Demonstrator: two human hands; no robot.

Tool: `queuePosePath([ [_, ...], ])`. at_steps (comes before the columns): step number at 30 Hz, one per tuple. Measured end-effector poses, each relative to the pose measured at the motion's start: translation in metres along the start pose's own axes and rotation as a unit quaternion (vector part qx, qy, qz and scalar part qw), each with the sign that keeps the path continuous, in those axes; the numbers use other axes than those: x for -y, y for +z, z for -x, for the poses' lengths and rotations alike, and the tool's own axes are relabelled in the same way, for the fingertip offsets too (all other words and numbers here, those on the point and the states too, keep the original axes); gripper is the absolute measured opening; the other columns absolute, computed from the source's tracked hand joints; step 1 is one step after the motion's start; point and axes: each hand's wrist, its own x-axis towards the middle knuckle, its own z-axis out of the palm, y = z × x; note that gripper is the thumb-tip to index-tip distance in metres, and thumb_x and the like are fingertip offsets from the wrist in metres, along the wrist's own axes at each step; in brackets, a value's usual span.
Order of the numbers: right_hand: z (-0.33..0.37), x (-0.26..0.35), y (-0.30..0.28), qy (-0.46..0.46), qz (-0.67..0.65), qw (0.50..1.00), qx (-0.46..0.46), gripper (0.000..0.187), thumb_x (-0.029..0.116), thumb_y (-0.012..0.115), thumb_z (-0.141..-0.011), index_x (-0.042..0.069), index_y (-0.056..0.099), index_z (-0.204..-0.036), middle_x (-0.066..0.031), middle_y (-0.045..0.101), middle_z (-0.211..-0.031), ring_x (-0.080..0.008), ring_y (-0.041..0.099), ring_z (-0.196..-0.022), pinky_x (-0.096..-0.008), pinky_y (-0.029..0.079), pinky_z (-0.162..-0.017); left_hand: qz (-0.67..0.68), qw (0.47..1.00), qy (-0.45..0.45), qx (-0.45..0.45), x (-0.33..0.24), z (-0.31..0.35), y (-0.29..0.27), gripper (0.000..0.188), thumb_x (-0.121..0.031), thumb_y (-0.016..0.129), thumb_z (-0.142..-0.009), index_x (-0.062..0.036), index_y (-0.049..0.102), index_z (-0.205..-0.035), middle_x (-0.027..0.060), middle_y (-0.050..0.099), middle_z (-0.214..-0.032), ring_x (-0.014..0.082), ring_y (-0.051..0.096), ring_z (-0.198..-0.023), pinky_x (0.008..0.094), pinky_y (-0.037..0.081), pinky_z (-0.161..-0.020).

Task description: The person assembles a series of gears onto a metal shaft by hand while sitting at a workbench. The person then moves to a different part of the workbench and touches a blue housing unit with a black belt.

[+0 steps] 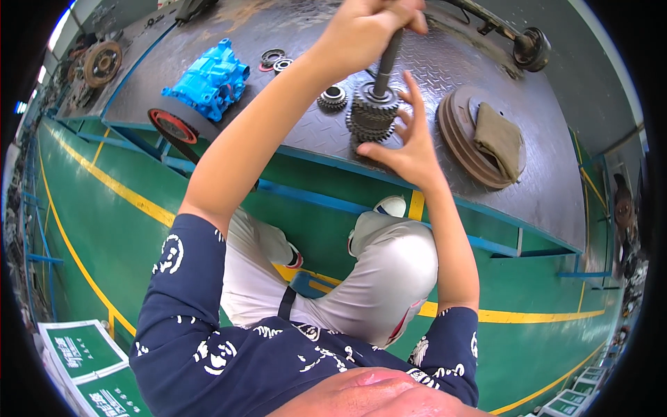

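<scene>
An upright gear shaft (391,64) stands near the front edge of the metal bench, with a stack of dark toothed gears (374,115) around its lower part. My left hand (368,33) is closed around the top end of the shaft. Beside the stack, my right hand (415,146) is open, its thumb and fingers spread and curved around the near right side of the gears. Whether its fingertips touch them I cannot tell. A loose gear (332,98) lies just left of the stack. Farther back are several rings and bearings (278,61).
A blue gearbox housing (214,80) sits left on the bench (292,128), near a red and black wheel-like part (172,126). To the right lies a brown grooved pulley (462,142) with a folded cloth (499,139) on it. A long axle-like part (531,48) lies at the back right.
</scene>
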Motion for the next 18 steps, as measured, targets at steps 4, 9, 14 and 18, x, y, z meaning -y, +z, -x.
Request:
queuePosePath([
  [4,-0.024,0.03,-0.009,-0.126,-0.017,0.991,-0.035,0.079,0.026,0.083,-0.098,0.007,0.043,-0.165,-0.0166,0.059,-0.148,-0.0278,0.06,-0.136,-0.0445,0.051,-0.11,-0.07,0.996,0.018,0.062,-0.016,0.0,0.008,0.019,-0.019,0.062,-0.113,-0.0026,0.064,-0.122,0.0036,0.068,-0.108,0.0108,0.063,-0.102,0.0296,0.053,-0.091],
  [9,-0.045,0.051,0.002,-0.147,0.069,0.985,-0.058,0.03,0.02,0.068,-0.11,-0.001,0.067,-0.131,-0.0102,0.081,-0.107,-0.018,0.075,-0.105,-0.0341,0.055,-0.098,-0.113,0.992,-0.011,0.061,-0.03,0.013,0.0,0.028,-0.026,0.061,-0.115,-0.0033,0.066,-0.131,0.0067,0.071,-0.112,0.013,0.066,-0.105,0.0318,0.054,-0.092],
  [14,-0.043,0.053,0.008,-0.143,0.109,0.981,-0.071,0.031,0.024,0.072,-0.109,0.001,0.07,-0.129,-0.0087,0.082,-0.108,-0.0171,0.076,-0.103,-0.0341,0.056,-0.095,-0.3,0.95,-0.057,0.065,0.043,0.053,-0.072,0.041,-0.032,0.066,-0.111,-0.0015,0.066,-0.14,0.0097,0.074,-0.127,0.0228,0.07,-0.115,0.0359,0.054,-0.105],
  [18,-0.046,0.045,0.012,-0.152,0.083,0.982,-0.079,0.03,0.024,0.073,-0.108,0.002,0.071,-0.128,-0.0079,0.083,-0.108,-0.0161,0.076,-0.103,-0.0334,0.056,-0.095,-0.362,0.921,-0.111,0.095,0.079,0.113,-0.098,0.042,-0.019,0.068,-0.1,-0.0034,0.065,-0.139,0.0115,0.072,-0.132,0.0234,0.069,-0.12,0.0399,0.052,-0.106],
])
